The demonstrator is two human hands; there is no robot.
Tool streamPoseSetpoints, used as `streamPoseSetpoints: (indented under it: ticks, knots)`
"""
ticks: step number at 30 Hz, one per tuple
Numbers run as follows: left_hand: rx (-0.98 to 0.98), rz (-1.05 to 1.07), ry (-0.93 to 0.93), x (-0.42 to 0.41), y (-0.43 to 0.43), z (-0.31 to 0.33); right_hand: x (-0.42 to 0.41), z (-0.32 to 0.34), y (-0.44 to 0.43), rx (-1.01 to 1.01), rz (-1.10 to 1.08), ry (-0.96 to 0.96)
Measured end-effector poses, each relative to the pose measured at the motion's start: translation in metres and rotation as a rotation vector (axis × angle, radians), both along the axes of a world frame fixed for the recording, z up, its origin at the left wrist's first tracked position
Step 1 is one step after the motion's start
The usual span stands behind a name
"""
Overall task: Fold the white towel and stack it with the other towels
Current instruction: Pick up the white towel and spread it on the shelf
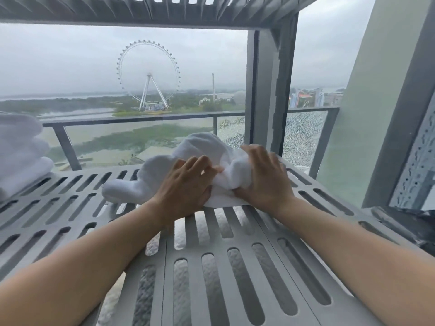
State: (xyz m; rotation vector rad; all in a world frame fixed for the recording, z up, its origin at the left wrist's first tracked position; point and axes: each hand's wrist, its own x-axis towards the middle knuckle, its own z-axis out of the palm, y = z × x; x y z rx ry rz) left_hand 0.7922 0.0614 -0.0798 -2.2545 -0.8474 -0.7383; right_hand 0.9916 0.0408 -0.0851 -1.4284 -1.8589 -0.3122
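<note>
A crumpled white towel [162, 170] lies in a loose heap on the grey slotted metal shelf [235, 267], toward its far edge. My left hand [186, 184] rests on the towel's middle, fingers curled into the cloth. My right hand [266, 177] presses on the towel's right end and bunches it. Both hands grip folds of the fabric close together. A stack of folded white towels [21, 149] sits at the far left of the same shelf, partly cut off by the frame edge.
Another slotted shelf [164, 8] hangs overhead. A grey upright post [270, 90] stands behind the towel on the right. Beyond it are a balcony railing [141, 120] and cracked glass [303, 137]. A wall [376, 114] closes the right side.
</note>
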Motion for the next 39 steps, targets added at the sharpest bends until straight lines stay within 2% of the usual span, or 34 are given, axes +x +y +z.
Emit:
streamPoseSetpoints:
  ticks: [2,4,6,8,12,15,19,22,25,28,32,34,36,39]
  knots:
    - [-0.098,-0.076,0.005,-0.004,0.0,0.006,-0.004,0.003,-0.006,0.137,-0.086,-0.152]
    - [-0.234,-0.15,0.021,-0.011,0.003,0.012,-0.007,0.006,-0.011,0.249,-0.055,-0.32]
    - [-0.331,-0.138,0.111,-0.022,0.007,0.019,-0.011,0.005,-0.014,0.207,0.042,-0.441]
    - [-0.331,-0.03,0.208,-0.032,0.011,0.02,-0.016,0.0,-0.015,0.05,0.063,-0.485]
    - [-0.363,0.26,0.239,-0.036,0.013,0.015,-0.02,-0.006,-0.012,-0.114,-0.016,-0.359]
    - [-0.342,0.293,0.238,-0.035,0.012,0.012,-0.024,-0.002,-0.007,-0.247,-0.077,-0.292]
    - [-0.271,0.186,0.173,-0.049,0.003,0.018,-0.042,0.007,-0.009,-0.251,-0.081,-0.181]
    - [-0.317,0.011,-0.047,-0.059,-0.013,0.032,-0.049,0.016,-0.017,-0.174,-0.045,-0.158]
    - [-0.244,-0.112,-0.239,-0.063,-0.029,0.061,-0.044,0.045,-0.028,-0.102,-0.018,-0.111]
    - [-0.268,-0.152,-0.322,-0.067,-0.037,0.096,-0.036,0.087,-0.041,-0.255,0.118,-0.071]
    - [-0.385,-0.234,-0.297,-0.071,-0.032,0.105,-0.034,0.104,-0.044,-0.402,0.134,-0.035]
    - [-0.348,-0.05,-0.235,-0.076,-0.021,0.085,-0.035,0.09,-0.038,-0.437,0.154,0.004]
    - [-0.199,0.183,-0.183,-0.083,-0.011,0.06,-0.034,0.073,-0.031,-0.408,0.152,0.033]
    - [-0.07,0.274,-0.213,-0.093,-0.001,0.031,-0.032,0.055,-0.021,-0.368,0.047,-0.013]
